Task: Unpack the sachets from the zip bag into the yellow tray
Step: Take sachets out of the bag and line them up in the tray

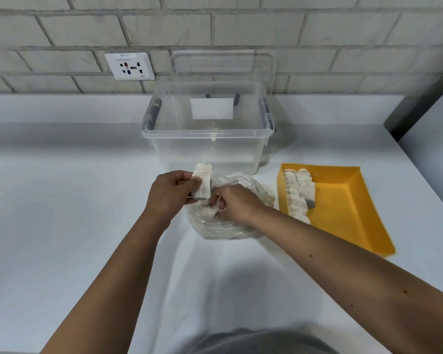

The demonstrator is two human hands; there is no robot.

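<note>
A clear zip bag [228,229] lies crumpled on the white counter in front of me. My left hand [170,194] grips a small stack of white sachets [203,182] just above the bag's left edge. My right hand [234,204] is inside the bag's mouth, its fingers pinching another white sachet [210,209]. To the right sits the yellow tray [348,208], with several white sachets [298,192] lined up along its left wall.
A clear plastic storage box [207,139] with a white label stands right behind the bag, its lid leaning on the brick wall. A wall socket [129,66] is at the back left. The white counter [62,200] ends in an edge on the right.
</note>
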